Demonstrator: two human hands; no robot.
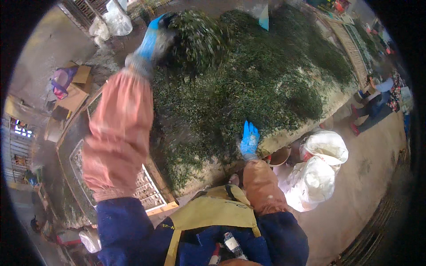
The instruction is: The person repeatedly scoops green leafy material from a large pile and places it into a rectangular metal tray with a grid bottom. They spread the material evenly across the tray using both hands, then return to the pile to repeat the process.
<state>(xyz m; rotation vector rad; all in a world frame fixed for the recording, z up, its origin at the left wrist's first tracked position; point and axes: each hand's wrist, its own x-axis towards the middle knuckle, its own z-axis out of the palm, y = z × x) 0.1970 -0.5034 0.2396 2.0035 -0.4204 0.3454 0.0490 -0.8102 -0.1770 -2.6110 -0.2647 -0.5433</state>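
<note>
A broad bed of small dark green leafy plant matter lies before me on a pale, raised surface. My left hand, in a blue and grey glove, reaches to its far left side. Motion blurs this hand, and its fingers are hard to make out. Right beside it is a streaked, blurred clump of greenery; whether I grip it cannot be told. My right hand, in a blue glove, rests with fingers extended at the near edge of the greenery, apparently holding nothing.
White sacks and a bucket stand at right on the floor. Farther right sits a person. A white gridded tray lies under my left forearm. Cardboard boxes are at left, and a pale pointed piece stands in the greenery.
</note>
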